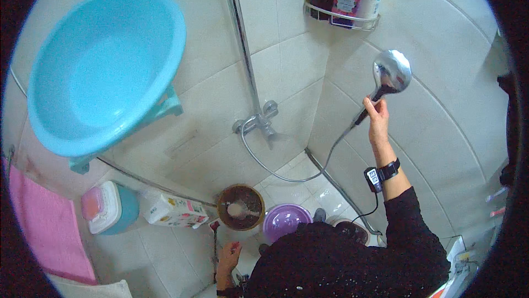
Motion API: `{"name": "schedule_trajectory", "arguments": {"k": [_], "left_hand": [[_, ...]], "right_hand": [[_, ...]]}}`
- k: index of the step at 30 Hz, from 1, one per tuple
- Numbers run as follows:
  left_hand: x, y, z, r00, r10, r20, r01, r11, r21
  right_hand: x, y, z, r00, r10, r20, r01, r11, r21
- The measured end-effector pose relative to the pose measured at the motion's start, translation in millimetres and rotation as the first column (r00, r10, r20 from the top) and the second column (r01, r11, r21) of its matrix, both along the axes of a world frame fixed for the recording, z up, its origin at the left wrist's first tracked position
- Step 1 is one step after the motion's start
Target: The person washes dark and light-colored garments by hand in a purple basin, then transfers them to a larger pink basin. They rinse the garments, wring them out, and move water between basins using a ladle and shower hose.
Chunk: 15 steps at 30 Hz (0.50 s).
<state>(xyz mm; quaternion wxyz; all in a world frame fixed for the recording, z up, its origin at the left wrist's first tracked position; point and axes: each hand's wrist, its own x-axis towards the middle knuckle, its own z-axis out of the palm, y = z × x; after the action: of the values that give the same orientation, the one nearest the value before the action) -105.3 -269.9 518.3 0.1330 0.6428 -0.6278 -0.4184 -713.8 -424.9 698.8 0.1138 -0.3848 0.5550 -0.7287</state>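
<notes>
My right hand (378, 120) is raised at the right, its fingers wrapped round the black handle of a chrome shower head (393, 71). A metal hose (329, 154) loops from the handle down and left to the chrome mixer tap (259, 124) on the tiled wall. Low in the view, my left hand (227, 256) hangs with fingers loosely bent and apart, holding nothing that I can see. Beyond it stand a brown round tub (256, 201) with a pale scoop-like thing inside and a purple basin (286, 213).
A large blue basin (110, 72) rests on a support at the upper left. A corner rack (352, 22) carries several bottles. Below the blue basin are a teal container with white lid (113, 210) and a white printed package (171, 210). A pink cloth (47, 221) hangs at far left.
</notes>
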Motion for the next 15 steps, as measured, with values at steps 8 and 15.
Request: {"name": "schedule_trajectory", "arguments": {"k": [8, 15], "left_hand": [[26.2, 2.3, -53.5, 0.990, -0.118, 0.081, 0.104, 0.982, 0.157], [45.2, -29.8, -93.4, 0.972, -0.207, 0.107, 0.178, 0.957, 0.231]], "right_hand": [[-20.5, -12.6, -13.5, 0.942, -0.192, 0.275, 0.093, 0.937, 0.336], [22.2, -27.8, 103.1, 0.907, 0.046, 0.419, -0.063, 0.998, 0.027]]}}
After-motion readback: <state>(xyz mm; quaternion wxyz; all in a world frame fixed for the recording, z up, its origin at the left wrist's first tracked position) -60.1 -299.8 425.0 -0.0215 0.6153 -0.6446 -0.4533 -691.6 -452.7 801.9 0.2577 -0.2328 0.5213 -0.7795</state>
